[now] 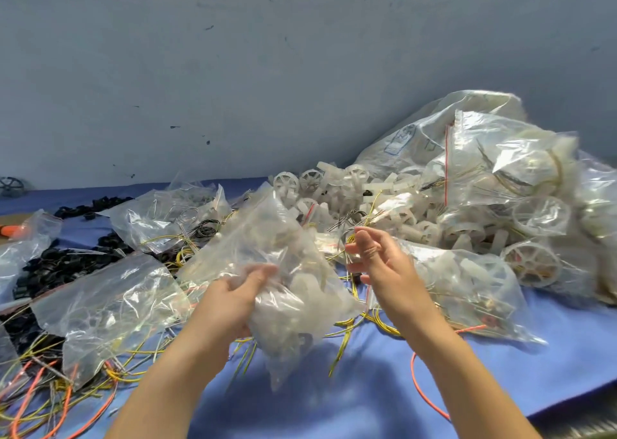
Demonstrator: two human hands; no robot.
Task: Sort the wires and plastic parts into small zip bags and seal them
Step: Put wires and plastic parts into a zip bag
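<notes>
Fingers [262, 271] of our left hand [230, 300] curl round a clear zip bag [287, 265] of white plastic parts, held over the blue tabletop [367, 388]. Our right hand [380, 265] hangs just beside it, fingers loosely spread, gripping nothing we can see. Yellow wires [347, 332] lie beneath; loose white wheels [334, 185] and filled bags [500, 171] pile up behind.

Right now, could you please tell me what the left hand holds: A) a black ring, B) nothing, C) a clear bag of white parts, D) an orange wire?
C: the left hand grips a clear bag with white parts inside.
</notes>
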